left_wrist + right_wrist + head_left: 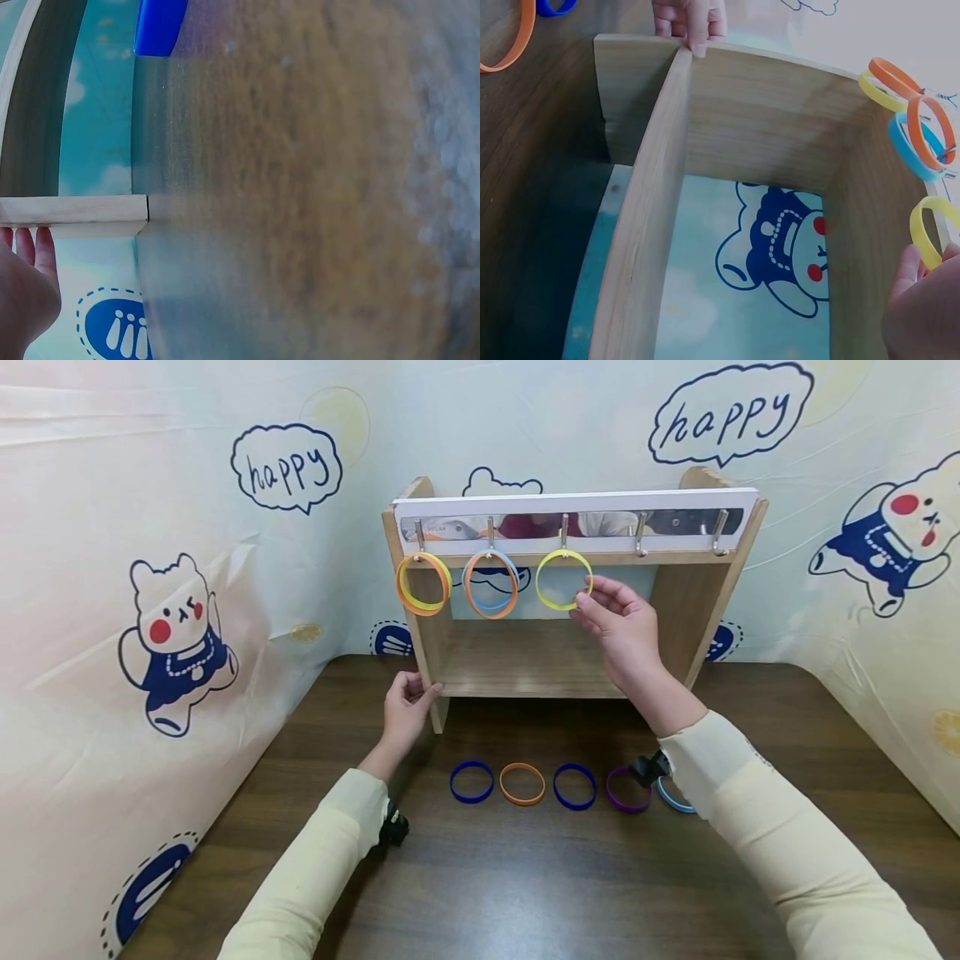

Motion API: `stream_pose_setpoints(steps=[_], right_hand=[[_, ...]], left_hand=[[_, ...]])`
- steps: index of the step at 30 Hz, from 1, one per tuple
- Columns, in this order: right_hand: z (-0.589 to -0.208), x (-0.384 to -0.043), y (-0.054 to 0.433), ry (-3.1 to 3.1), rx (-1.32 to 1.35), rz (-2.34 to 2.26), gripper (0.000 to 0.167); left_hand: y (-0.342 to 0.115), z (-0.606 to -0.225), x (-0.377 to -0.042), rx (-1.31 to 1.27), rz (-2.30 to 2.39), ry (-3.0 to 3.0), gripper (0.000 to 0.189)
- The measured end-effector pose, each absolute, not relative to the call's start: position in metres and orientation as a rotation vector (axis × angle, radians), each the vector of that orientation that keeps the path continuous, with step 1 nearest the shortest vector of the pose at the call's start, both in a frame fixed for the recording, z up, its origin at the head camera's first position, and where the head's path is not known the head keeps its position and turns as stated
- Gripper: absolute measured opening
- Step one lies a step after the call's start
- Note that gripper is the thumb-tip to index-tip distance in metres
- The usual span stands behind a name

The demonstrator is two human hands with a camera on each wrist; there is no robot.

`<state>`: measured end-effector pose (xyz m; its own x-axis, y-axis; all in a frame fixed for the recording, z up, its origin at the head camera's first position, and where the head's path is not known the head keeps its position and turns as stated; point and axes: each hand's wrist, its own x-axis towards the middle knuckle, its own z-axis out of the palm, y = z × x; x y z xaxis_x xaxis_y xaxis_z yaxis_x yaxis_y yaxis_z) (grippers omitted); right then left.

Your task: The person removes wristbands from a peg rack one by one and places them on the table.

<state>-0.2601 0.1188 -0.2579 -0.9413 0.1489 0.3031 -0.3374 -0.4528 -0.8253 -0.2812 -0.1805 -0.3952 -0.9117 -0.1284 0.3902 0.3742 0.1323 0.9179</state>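
My right hand [621, 625] pinches the lower right side of a yellow wristband [555, 606], which hangs at the middle hook [564, 531] of a wooden rack [525, 668]. An orange and yellow pair of wristbands [402, 597] is on the leftmost hook. On the second hook hang an orange wristband [513, 602] and a light blue one [904, 154]. My left hand [405, 714] grips the rack's left side panel low down, with the thumb on the front edge and fingers against the outer face [45, 255].
Two hooks at the right, one of them a metal hook [641, 535], carry no band. On the brown table [510, 877] lies a row of wristbands: dark blue [452, 789], orange [522, 803], dark blue [575, 807], purple [626, 810] and light blue [675, 806]. A printed curtain [285, 577] stands behind.
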Motion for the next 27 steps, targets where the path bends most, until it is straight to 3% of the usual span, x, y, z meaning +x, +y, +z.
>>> stream_pose_setpoints(steps=[18, 27], right_hand=[[-0.245, -0.255, 0.113, -1.283, 0.254, 2.502, 0.016], [-0.237, -0.249, 0.115, -1.281, 0.249, 2.496, 0.028]], left_hand=[[-0.181, -0.395, -0.280, -0.246, -1.841, -2.037, 0.025], [-0.182, -0.396, -0.281, -0.249, -1.832, -2.038, 0.023]])
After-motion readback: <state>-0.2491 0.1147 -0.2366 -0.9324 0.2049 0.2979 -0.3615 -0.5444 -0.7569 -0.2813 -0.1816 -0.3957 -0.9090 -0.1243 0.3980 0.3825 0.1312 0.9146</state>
